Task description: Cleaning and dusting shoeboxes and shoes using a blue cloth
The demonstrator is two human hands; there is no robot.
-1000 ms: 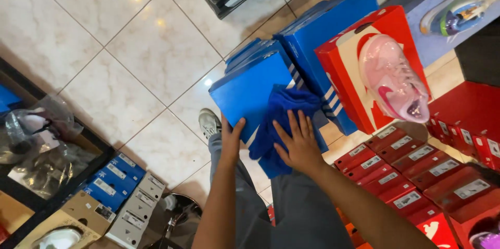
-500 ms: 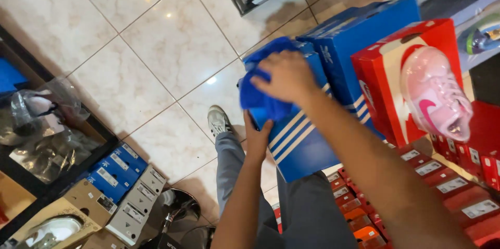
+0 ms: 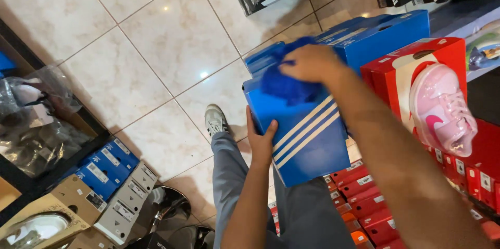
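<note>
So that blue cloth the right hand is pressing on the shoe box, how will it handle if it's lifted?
The blue cloth looks bunched and fuzzy under the right hand, so it is probably floppy and light. It should drape rather than hold shape. On the smooth blue striped box, steadied by the left hand, it likely slides easily.
</note>
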